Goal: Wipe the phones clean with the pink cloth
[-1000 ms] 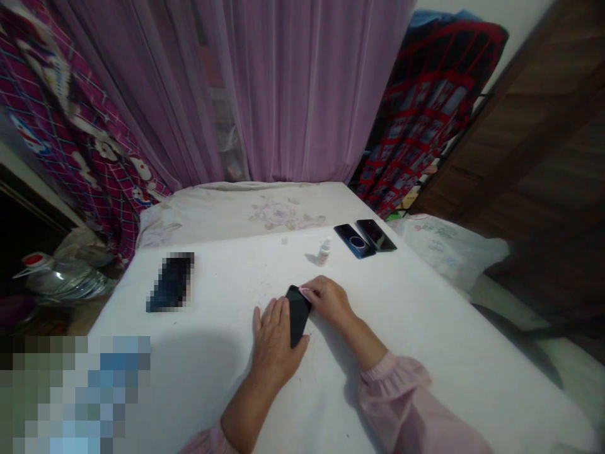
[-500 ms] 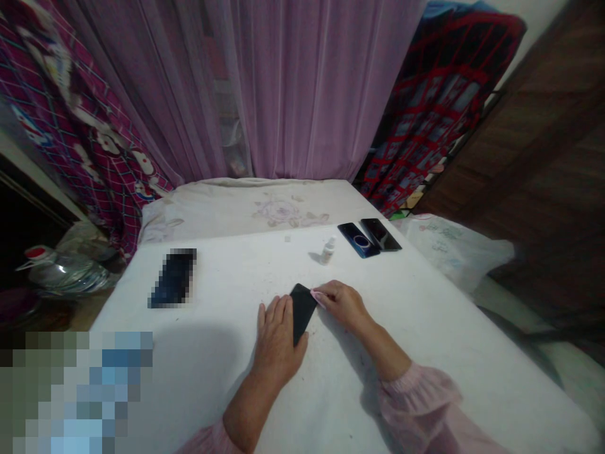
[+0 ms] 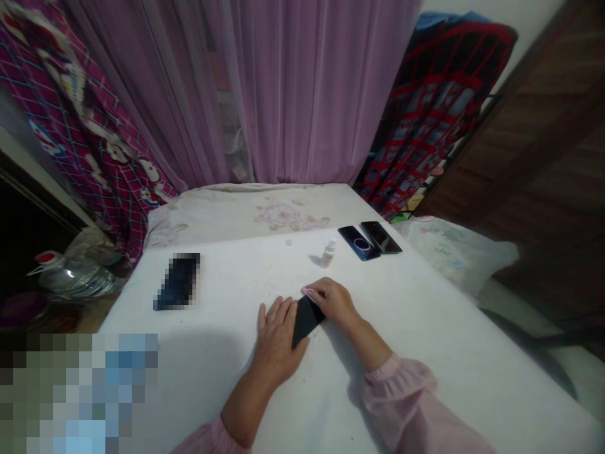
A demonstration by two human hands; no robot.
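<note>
A dark smartphone (image 3: 306,323) lies at a slant on the white-covered table. My left hand (image 3: 278,334) steadies it, fingers along its left side and the thumb at its near edge. Pinched in the fingers of my right hand (image 3: 336,304) is a small pink cloth (image 3: 309,291), pressed at the phone's far end. That hand hides the phone's right corner. Just beyond, a small white bottle (image 3: 328,254) stands upright.
Two more phones, a blue one (image 3: 359,243) and a black one (image 3: 380,237), lie side by side at the far right. A blurred dark object (image 3: 179,282) lies on the left. Beside the table are a water jug (image 3: 70,274) and a white plastic bag (image 3: 454,249).
My right hand has moved left with the pink cloth across the phone's far end. My left hand stays on the phone. The view has shifted slightly.
</note>
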